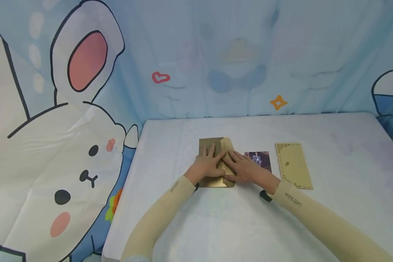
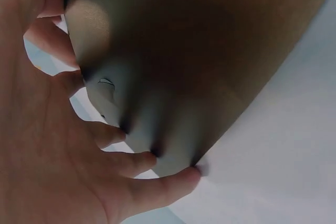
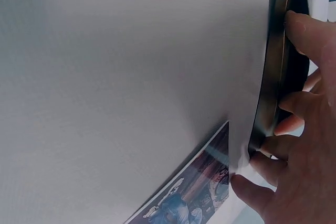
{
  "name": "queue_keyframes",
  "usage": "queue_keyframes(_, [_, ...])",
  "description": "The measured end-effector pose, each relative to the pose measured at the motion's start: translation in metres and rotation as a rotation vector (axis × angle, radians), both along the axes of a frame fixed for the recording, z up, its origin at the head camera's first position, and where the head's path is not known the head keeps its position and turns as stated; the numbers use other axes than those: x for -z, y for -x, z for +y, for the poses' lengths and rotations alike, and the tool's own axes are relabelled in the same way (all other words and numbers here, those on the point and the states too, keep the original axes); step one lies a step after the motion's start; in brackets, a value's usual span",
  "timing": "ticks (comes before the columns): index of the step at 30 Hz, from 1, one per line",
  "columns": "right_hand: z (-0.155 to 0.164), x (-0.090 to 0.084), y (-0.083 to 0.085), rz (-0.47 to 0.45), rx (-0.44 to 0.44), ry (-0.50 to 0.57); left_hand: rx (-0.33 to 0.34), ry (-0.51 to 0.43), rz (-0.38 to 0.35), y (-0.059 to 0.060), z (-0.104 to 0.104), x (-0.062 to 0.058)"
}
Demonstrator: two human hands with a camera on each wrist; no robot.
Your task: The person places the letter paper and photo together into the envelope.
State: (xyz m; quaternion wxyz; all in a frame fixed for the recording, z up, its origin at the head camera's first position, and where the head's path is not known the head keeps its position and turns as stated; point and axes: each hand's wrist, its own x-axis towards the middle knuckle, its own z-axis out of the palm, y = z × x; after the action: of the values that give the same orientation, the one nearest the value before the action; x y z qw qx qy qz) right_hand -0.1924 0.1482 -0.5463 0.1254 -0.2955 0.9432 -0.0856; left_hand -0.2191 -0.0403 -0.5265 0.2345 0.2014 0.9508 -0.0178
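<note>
A gold envelope (image 1: 211,142) lies on the white-covered table, its flap (image 1: 228,145) along the right side. Spread across the envelope, my left hand (image 1: 207,165) rests with straight fingers; the left wrist view shows this hand (image 2: 68,156) with its fingertips against the shiny envelope (image 2: 220,35). My right hand (image 1: 245,169) touches the flap side with extended fingers, close to the left fingertips. In the right wrist view, that hand (image 3: 302,145) has its fingertips along the raised, dark-looking edge of the envelope (image 3: 270,72). Part of a photo print (image 1: 264,158) is hidden by the right hand.
To the right of the photo print lies a cream rectangular card or booklet (image 1: 294,165) with a brown ornamental border. The white tablecloth (image 1: 344,156) extends around these things. A blue curtain (image 1: 190,98) with cartoon prints hangs behind and left of the table.
</note>
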Motion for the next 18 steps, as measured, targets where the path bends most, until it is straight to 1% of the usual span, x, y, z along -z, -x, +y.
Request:
queue_keyframes(4, [0.0, 0.001, 0.0, -0.011, 0.001, 0.006, -0.031, -0.024, -0.042, 0.002, 0.001, -0.003])
queue_keyframes(11, [0.001, 0.002, 0.0, -0.022, 0.015, 0.016, -0.044, -0.098, -0.049, 0.004, -0.004, -0.003])
queue_keyframes(14, [0.001, 0.002, 0.0, -0.022, 0.018, 0.016, -0.031, -0.149, -0.046, 0.004, -0.01, -0.005])
queue_keyframes(18, [0.003, 0.0, 0.0, -0.009, 0.006, 0.012, 0.018, -0.212, -0.042, 0.008, -0.023, -0.008])
